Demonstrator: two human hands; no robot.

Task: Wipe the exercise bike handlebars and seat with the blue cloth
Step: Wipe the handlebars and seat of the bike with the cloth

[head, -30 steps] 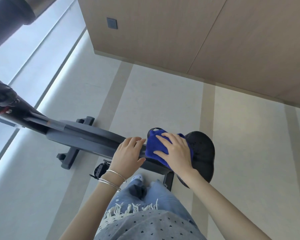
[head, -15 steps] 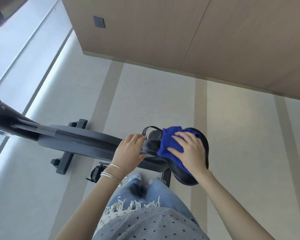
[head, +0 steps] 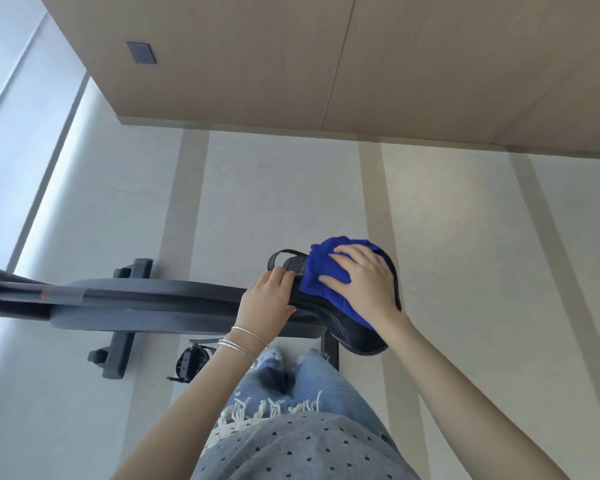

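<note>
Blue bunched cloth (head: 326, 301) lies on the black padded bike seat (head: 357, 337), pressed down mid-wipe.

The right hand (head: 368, 285) rests spread and flat on the cloth, pushing it onto the wide right end of the seat. The left hand (head: 267, 303) curls its fingers over the narrow left nose and grips it as a steady. The dark grey bike frame (head: 146, 297) runs off to the left, and the handlebars are not in view. To do this step well, I would hold palm pressure even and sweep from the wide end toward the nose. The uncovered stitched near edge needs a pass too. Flattening the cloth would give fuller contact, and the left grip must shift so the nose is wiped.
</note>
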